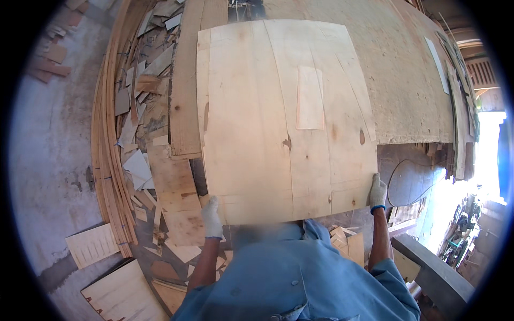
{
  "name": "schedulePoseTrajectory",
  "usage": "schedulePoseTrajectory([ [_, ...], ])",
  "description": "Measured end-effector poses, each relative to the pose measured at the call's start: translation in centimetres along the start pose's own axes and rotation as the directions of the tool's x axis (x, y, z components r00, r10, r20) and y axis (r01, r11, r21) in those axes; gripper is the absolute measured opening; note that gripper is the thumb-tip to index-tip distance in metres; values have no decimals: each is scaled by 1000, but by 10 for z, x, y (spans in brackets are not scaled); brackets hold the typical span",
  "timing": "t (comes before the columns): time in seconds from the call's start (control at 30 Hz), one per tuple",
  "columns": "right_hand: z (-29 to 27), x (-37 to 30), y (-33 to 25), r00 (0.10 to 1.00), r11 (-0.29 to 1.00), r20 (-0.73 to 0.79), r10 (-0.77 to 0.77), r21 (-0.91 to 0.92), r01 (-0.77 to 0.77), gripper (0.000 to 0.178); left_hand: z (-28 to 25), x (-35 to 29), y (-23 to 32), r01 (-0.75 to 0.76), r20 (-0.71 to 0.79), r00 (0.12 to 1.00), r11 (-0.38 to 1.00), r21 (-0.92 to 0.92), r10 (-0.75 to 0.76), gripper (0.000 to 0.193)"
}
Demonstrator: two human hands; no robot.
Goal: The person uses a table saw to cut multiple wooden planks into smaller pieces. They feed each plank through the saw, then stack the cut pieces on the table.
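A large pale plywood sheet (pixel 246 123) spans the middle of the view, with its near edge close to my body. My left hand (pixel 212 218), in a white knitted glove, grips its near left corner. At the near right corner my right hand (pixel 378 192), gloved too with a blue cuff, is closed on the edge with the thumb along the side. The fingers under the sheet are hidden. On the sheet's surface show a lighter rectangular patch (pixel 310 99), a few dark knots and long seams. Its far part lies over a wide wooden worktable (pixel 412 101).
Long thin wooden strips (pixel 110 134) run along the left, beside a heap of wood offcuts (pixel 142 112). More scraps lie around my feet. A dark bench or beam (pixel 433 275) stands at the lower right. A thin cable (pixel 393 176) loops beyond my right hand.
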State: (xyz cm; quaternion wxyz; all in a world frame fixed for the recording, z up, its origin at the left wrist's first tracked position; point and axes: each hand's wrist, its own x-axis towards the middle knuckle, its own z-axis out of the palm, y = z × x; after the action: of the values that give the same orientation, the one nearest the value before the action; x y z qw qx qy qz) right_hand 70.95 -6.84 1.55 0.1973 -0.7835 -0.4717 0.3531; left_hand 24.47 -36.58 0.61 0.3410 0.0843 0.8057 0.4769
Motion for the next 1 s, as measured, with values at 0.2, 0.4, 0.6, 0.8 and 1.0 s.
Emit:
schedulePoseTrajectory([
  [0.2,-1,7,12,999,999,9,44,-29,-44,58,3,-4,6,19,-30,999,999,26,-18,45],
  [0.4,13,-8,1,999,999,-26,34,11,-34,56,-3,4,7,-71,-14,997,991,112,73,46],
  [0.6,16,5,17,996,996,21,-82,-36,82,56,-8,5,9,25,10,1000,981,194,-27,43],
  [0.8,6,34,21,999,999,15,-46,1,46,61,19,-14,39,180,60,983,969,-168,-172,43],
  [1.0,7,29,12,999,1000,43,-2,-16,3,60,18,-9,43,73,59,995,985,154,-83,43],
])
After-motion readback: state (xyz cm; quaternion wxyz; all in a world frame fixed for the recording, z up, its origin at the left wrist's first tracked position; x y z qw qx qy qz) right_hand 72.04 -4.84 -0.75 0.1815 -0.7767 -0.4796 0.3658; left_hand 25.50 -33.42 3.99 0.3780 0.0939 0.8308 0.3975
